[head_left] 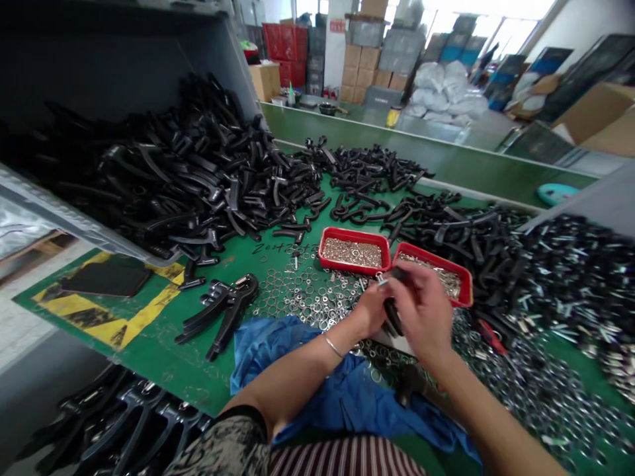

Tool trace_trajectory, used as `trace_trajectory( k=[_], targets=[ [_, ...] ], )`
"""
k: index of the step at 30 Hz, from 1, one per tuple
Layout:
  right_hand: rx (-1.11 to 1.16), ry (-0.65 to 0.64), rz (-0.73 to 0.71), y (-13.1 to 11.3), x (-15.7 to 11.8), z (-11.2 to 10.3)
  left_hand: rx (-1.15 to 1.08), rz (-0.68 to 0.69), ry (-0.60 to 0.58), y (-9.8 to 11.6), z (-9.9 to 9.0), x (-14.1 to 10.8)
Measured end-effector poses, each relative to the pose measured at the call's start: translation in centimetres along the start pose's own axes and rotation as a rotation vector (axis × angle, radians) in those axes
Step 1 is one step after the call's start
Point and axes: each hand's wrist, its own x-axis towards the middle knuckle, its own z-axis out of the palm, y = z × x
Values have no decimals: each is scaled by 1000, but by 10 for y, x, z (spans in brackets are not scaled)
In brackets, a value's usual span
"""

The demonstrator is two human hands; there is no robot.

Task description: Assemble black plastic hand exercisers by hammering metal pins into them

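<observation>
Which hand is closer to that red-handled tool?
The right hand: it is just left of the red-handled tool. The left hand is farther left, past the right.

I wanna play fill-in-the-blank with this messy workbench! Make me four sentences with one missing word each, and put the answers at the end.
1. The small trays holding tiny metal bits are coloured ____.
2. Between the left hand and the right hand is a part coloured ____.
3. A thin bracelet circles the ____ wrist.
4. The crumpled cloth beneath the forearm is ____.

Missing words: red; black; left; blue.
</observation>
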Motion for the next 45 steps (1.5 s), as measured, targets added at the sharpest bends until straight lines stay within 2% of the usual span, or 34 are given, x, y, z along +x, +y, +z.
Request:
trace_trajectory(
  k=[1, 3, 5, 8, 11, 14, 18, 20, 22, 25, 26, 30, 31, 33, 35, 36, 37, 40, 41, 42, 43, 45],
  targets=[
    [79, 136, 48, 15, -9, -16, -67, 4, -20, 1, 1, 0],
    [179, 258, 131, 41, -26, -33, -481, -108, -102, 2, 4, -3],
    [185, 239, 177, 57, -39, -34, -777, -208, -176, 3, 7, -7],
    [69, 179, 142, 65, -50, -24, -861, -248, -211, 5, 10, -11],
    [-92, 61, 30, 66, -55, -24, -820, -242, -168, 3, 10, -11],
    [-191, -57, -24, 70, -60, -36, -673, -224, -114, -4, 7, -7],
    [-196, -160, -127, 77, -59, -50, -455, -199, -183, -8, 3, -5],
    [-130, -192, -129, 77, -55, -51, -343, -164, -201, -3, 0, -5],
    [8, -222, 12, 74, -49, -48, -191, -80, -197, 3, -4, -4],
    [314, -344, 356, 67, -43, -40, 18, 73, -180, 12, -10, -3],
    [365, -368, 420, 64, -42, -38, 59, 108, -172, 14, -12, -3],
    [406, -347, 465, 55, -43, -32, 141, 203, -173, 20, -20, -2],
    [497, -402, 523, 54, -43, -32, 166, 238, -192, 21, -22, -2],
    [715, -603, 684, 53, -42, -34, 231, 303, -235, 21, -23, -3],
    [762, -752, 767, 55, -41, -36, 278, 314, -242, 20, -23, -2],
    [685, -758, 747, 57, -40, -38, 287, 295, -230, 19, -22, -2],
    [557, -702, 686, 59, -40, -39, 285, 266, -213, 17, -21, -2],
    [171, -400, 428, 65, -44, -39, 255, 210, -171, 14, -18, -1],
    [133, -366, 386, 66, -47, -39, 249, 217, -177, 14, -18, -2],
    [143, -380, 377, 67, -49, -38, 247, 233, -193, 15, -18, -2],
    [200, -450, 394, 68, -52, -37, 250, 252, -215, 15, -18, -3],
    [350, -656, 445, 68, -54, -37, 267, 281, -252, 16, -19, -4]
  ],
)
